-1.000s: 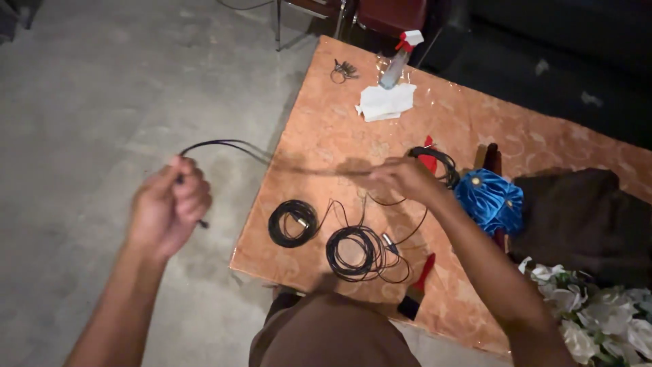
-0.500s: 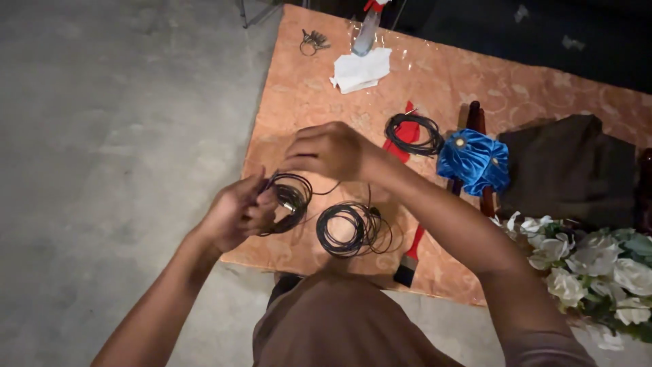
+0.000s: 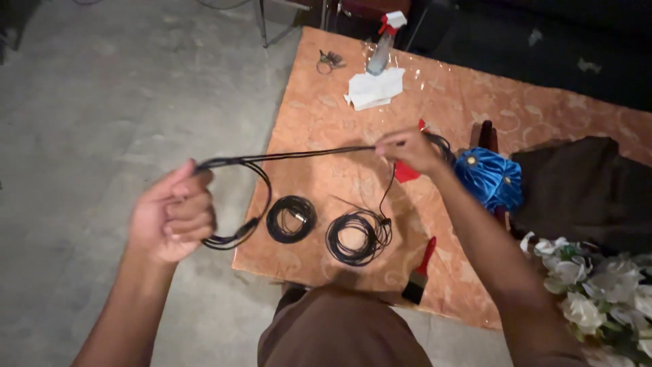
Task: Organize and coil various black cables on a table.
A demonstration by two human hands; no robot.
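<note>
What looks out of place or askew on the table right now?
Two things stand out. The spray bottle lies tipped on its side by the white cloth. The paintbrush juts over the near table edge. Otherwise, two cable coils lie flat while both hands stretch a black cable.

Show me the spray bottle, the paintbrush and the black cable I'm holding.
spray bottle (image 3: 382, 45), head view, clear body.
paintbrush (image 3: 420, 271), head view, red handle and ferrule.
black cable (image 3: 305, 153), head view, taut stretch between hands.
</note>
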